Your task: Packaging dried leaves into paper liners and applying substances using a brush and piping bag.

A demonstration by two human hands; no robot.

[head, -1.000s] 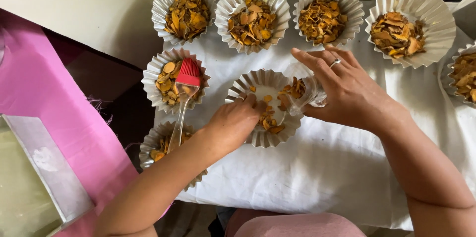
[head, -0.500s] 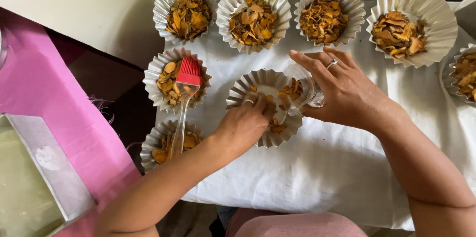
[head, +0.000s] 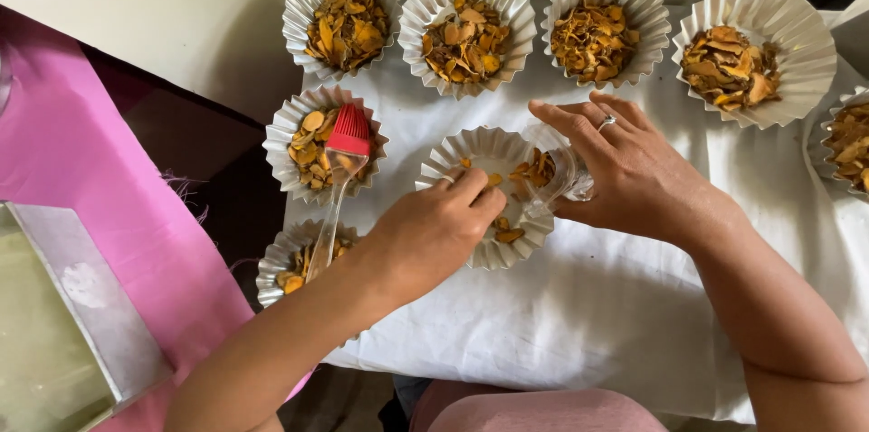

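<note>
A fluted foil cup sits mid-table on a white cloth, with a few dried orange chips left in it and much of its pale bottom showing. My left hand reaches into it, fingers curled together over chips by the near rim. My right hand, with a ring on one finger, grips a small clear cup tilted on its side against the foil cup's right rim. Some chips lie inside the clear cup.
Several more foil cups full of chips stand around: a row along the back and two at the left. A red silicone brush lies across those left cups. A pink cloth and a metal tray are at the left.
The middle cup holds fewer chips and shows its bare bottom. My left hand has drawn back toward the near rim. The right hand has stayed with the clear cup.
</note>
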